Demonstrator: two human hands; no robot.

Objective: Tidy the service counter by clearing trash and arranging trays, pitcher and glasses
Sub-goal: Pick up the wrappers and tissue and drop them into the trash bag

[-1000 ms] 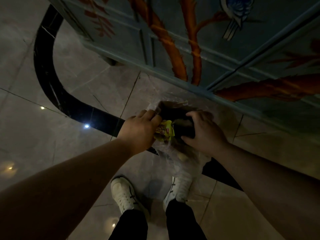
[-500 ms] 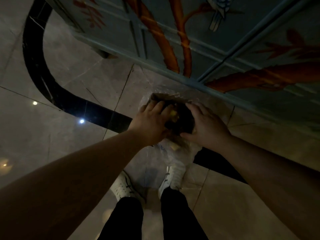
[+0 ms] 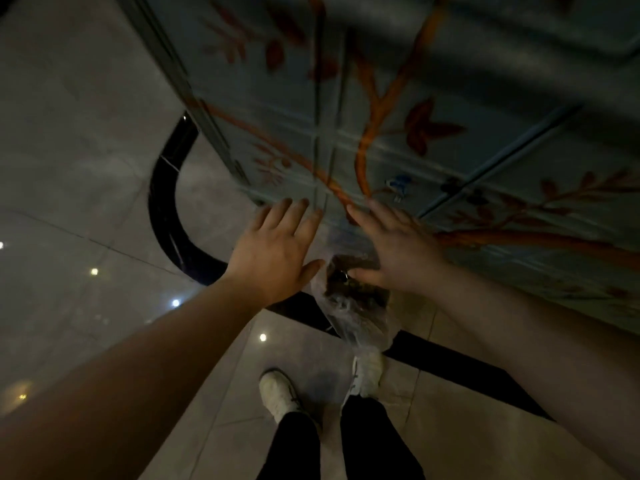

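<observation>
Both hands up, fingers spread, neither grip closed on anything. Left hand [image 3: 273,251] flat and open, palm down, thumb tip just beside the top edge of the trash bag [image 3: 356,306]. Right hand [image 3: 398,251] also open, fingers fanned toward the cabinet [image 3: 433,116]; its thumb sits at the bag's mouth, touching or nearly so, can't tell which, frame is blurred there.

The bag is clear plastic with dark contents at the top. It sits between my hands and slightly below them, over the black inlay strip [image 3: 166,209] in the floor [image 3: 69,133]. Whether it hangs or rests on something, can't tell.

Cabinet is pale blue with painted orange branches and a small blue bird [image 3: 398,185], directly ahead and to my right.

My white shoes visible below: left shoe [image 3: 278,393] on the beige tile, right shoe [image 3: 367,374] partly behind the bag's lower end. Ceiling-light reflections dot the glossy tile on my left.
</observation>
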